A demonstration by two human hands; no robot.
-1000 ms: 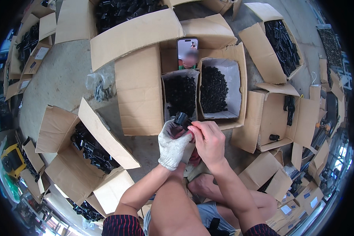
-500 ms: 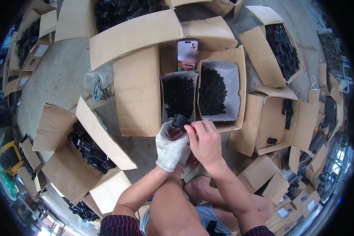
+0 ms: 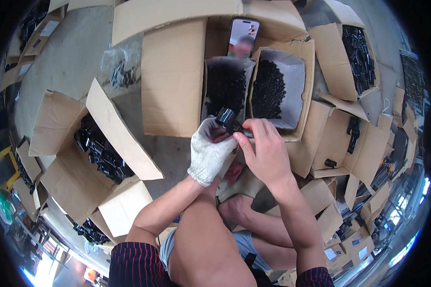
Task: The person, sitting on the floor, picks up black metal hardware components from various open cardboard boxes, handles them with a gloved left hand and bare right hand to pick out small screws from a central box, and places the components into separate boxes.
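Note:
In a white knit glove, my left hand [image 3: 209, 150] is closed round a black plastic fitting [image 3: 226, 117], its shiny round end poking up past the fingers. My bare right hand [image 3: 267, 147] pinches at the fitting's right side; whether a small piece sits between thumb and fingers is hidden. Just beyond the hands stand two grey-lined bins inside a cardboard box: the left bin [image 3: 250, 76] holds small black parts in a dense heap, the right bin [image 3: 294, 91] holds similar small black pieces. A phone [image 3: 243, 37] with a lit screen leans behind the left bin.
An open carton [image 3: 64, 189] of black fittings stands at my left, another carton [image 3: 328, 50] at the far right. Nearer right, a carton [image 3: 316, 148] contains a few black parts. A clear plastic bag [image 3: 122, 69] lies on the concrete floor. More cartons stand around.
The view has shifted, so the boxes sit higher in the picture. Both hands stay together at the black fitting, which is now tilted a little differently.

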